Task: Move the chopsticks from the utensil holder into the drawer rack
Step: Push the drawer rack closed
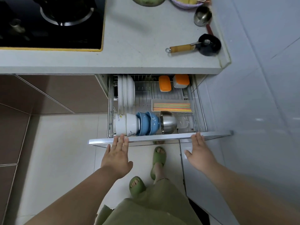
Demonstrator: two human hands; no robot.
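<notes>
Feet: green slippers (158, 157) on the pale tiled floor, bottom centre of the frame.
Left hand (117, 157): lower centre, grip open, fingers spread flat, fingertips touching the drawer front (162, 138).
Right hand (200, 153): lower right of centre, grip open and holding nothing, fingertips on the same metal edge.
Drawer rack (154, 95): pulled out below the counter, middle of the frame, a wire basket.
Near row: white bowls (127, 125), blue bowls (148, 123) and a steel bowl (168, 122) on their sides, just behind the drawer front.
Chopsticks (172, 107): coloured, lying flat and side by side in a clear tray (172, 102) in the rack's right half, behind the steel bowl.
Far row: white plates (125, 92) upright at left, orange-lidded containers (173, 82) at right.
Counter (138, 38): upper frame, a ladle (203, 16) and a small black pan (209, 44) with a wooden handle at upper right.
Stove (52, 21): black, upper left.
</notes>
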